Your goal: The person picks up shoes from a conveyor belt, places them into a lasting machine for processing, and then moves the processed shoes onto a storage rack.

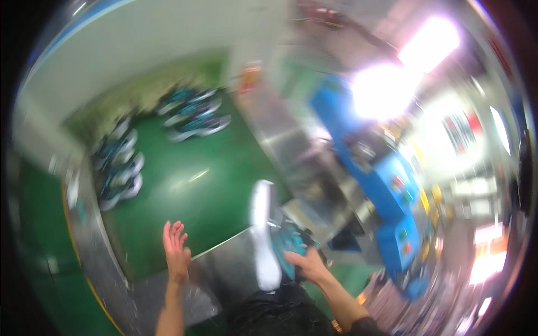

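Observation:
A sneaker (286,241) with a teal upper and a thick white sole is tilted on its side in front of me. My right hand (309,264) is closed on its upper, the thumb lying across the teal part. To the left, my left hand (177,251) is raised over the near edge of the green surface (179,196). Its fingers are apart and it holds nothing. Motion blur softens the whole picture, so details of the shoe are unclear.
Several similar shoes stand in a left row (120,168) and in a far row (196,115) on the green surface. A metal ledge (106,246) borders it. On the right is a blue machine (386,218) with red and green buttons.

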The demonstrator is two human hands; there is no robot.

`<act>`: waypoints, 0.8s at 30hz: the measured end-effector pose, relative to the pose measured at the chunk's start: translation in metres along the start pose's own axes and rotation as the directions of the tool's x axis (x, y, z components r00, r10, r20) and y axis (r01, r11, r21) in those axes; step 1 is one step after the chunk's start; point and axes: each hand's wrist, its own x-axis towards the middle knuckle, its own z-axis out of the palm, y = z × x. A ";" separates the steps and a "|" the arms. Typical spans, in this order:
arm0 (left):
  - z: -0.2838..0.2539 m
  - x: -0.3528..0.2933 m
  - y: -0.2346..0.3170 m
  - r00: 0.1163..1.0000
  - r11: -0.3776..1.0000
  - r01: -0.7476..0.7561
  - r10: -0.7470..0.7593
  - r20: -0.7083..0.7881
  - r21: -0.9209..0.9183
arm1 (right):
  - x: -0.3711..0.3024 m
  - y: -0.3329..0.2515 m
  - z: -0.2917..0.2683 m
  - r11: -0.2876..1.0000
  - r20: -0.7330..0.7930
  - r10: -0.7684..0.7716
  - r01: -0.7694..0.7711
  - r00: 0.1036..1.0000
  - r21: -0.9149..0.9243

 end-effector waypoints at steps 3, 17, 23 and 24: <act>0.142 -0.022 0.064 0.901 0.922 0.031 0.142 0.410 -0.387 | -0.025 -0.049 -0.026 0.958 0.242 -0.280 0.286 0.929 0.013; 0.521 -0.357 0.003 0.121 0.961 0.247 -0.158 0.980 0.125 | -0.268 0.243 -0.397 0.498 -0.808 0.078 0.679 0.584 0.539; 0.815 -0.439 -0.069 0.160 0.799 -0.339 -0.471 0.868 0.496 | -0.372 0.236 -0.468 0.418 -0.947 0.172 0.850 0.273 0.321; 0.850 -0.432 -0.102 0.271 0.729 -0.502 -0.377 0.885 0.465 | -0.372 0.235 -0.464 0.428 -0.921 0.209 0.817 0.328 0.388</act>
